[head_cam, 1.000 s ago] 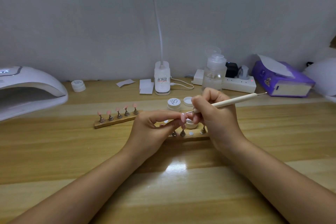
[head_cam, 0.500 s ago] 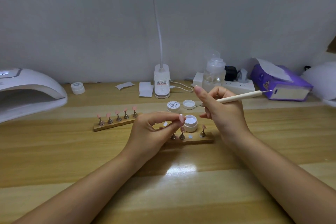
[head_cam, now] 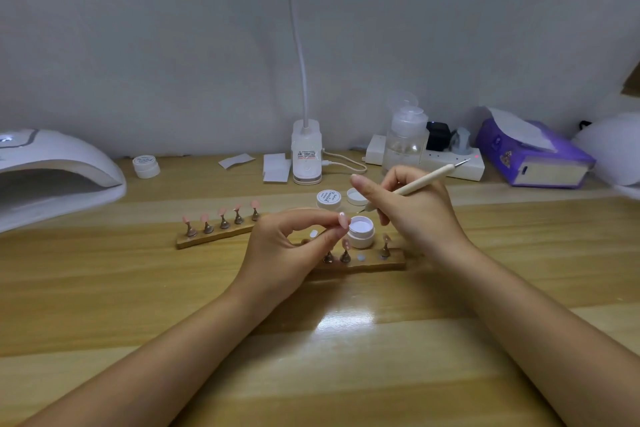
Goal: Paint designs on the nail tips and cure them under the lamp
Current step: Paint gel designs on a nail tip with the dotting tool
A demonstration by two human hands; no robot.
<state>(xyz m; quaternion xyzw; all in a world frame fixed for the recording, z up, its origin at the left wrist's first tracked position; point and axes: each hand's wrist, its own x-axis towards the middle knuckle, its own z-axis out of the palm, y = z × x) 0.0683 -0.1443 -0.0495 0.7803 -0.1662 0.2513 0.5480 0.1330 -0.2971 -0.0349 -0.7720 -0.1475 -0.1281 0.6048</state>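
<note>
Script on the jar lid [head_cam: 328, 197] and lamp-base label [head_cam: 306, 154] is illegible.

Qty as seen:
- Wooden holder strips: 2, far strip [head_cam: 214, 237] and near strip [head_cam: 363, 262].
- Pink nail tips on far strip: 5.
- Gel pots: 3, i.e. open pot [head_cam: 361, 231], closed pot [head_cam: 328, 198], far-left pot [head_cam: 146, 166].
- Loose lid [head_cam: 356, 196]: 1.
- Dotting pen [head_cam: 415, 185]: 1.
- Curing lamp [head_cam: 52, 173]: 1.
- Near-strip tip count: partly hidden.
</note>
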